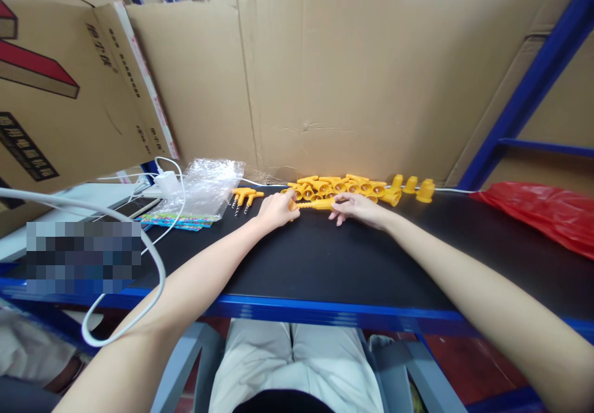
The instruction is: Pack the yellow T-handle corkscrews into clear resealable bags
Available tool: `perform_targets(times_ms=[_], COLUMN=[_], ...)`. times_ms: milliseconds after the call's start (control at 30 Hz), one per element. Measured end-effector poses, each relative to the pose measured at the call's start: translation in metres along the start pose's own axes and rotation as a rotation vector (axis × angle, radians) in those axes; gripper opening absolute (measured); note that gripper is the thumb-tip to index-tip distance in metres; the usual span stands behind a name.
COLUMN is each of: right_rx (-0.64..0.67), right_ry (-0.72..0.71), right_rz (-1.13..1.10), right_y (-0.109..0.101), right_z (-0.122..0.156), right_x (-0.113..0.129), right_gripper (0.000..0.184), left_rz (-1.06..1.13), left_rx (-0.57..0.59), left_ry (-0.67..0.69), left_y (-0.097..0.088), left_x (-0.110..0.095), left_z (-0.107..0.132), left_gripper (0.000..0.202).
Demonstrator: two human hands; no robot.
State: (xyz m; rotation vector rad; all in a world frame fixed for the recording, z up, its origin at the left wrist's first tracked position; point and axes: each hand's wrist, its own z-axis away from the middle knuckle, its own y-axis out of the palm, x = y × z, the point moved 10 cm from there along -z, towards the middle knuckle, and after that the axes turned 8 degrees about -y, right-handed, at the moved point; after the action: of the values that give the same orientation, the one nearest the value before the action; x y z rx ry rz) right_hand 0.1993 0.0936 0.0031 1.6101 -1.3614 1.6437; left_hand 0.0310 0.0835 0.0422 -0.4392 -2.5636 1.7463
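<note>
Both my hands reach to the far side of a black table top (pixel 325 264). My left hand (pixel 277 209) is closed around one end of a yellow plastic piece (pixel 318 204), and my right hand (pixel 356 208) pinches its other end. Just behind them lies a heap of yellow plastic parts (pixel 341 187), several in number. Two yellow T-handled corkscrews (pixel 245 197) rest to the left of my left hand. Three more yellow caps (pixel 413 188) stand at the right end of the heap.
Clear plastic bags (pixel 206 187) on coloured cards lie at the left, with a white charger (pixel 167 183) and its cable (pixel 158 264). A red plastic bag (pixel 542 215) sits at the right. A cardboard wall (pixel 352 73) backs the table; a blue frame (pixel 524 97) stands right.
</note>
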Motion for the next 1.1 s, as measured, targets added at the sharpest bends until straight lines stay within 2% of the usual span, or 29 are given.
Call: perform_targets(times_ms=[100,267,467,667,800,900,1100], right_rx=[-0.005,0.019,-0.059,-0.033,-0.040,-0.033,-0.070], right_ry=[0.008,0.010,0.041,0.006,-0.061,-0.091,-0.001], right_rz=[0.013,0.007,-0.014,-0.053,0.007,0.039,0.017], right_y=[0.000,0.002,-0.006,0.001,0.001,0.002,0.002], right_z=[-0.001,-0.004,-0.006,-0.003,-0.002,-0.002,-0.004], right_x=[0.000,-0.001,-0.010,0.001,0.008,0.009,0.001], right_gripper=[0.034,0.037,0.043,0.031,0.042,0.035,0.048], left_rz=[0.003,0.025,0.107,0.138,0.119,0.083,0.040], left_rx=[-0.002,0.014,0.005,-0.002,0.017,0.008,-0.043], left_ry=[-0.005,-0.019,0.057,-0.016,-0.034,-0.022,0.014], left_y=[-0.001,0.002,0.003,0.008,0.010,0.008,-0.004], left_x=[-0.001,-0.001,-0.007,0.004,0.008,0.005,-0.006], left_z=[0.001,0.002,0.002,-0.005,-0.006,-0.003,0.003], left_gripper=[0.032,0.033,0.033,0.033,0.033,0.034,0.033])
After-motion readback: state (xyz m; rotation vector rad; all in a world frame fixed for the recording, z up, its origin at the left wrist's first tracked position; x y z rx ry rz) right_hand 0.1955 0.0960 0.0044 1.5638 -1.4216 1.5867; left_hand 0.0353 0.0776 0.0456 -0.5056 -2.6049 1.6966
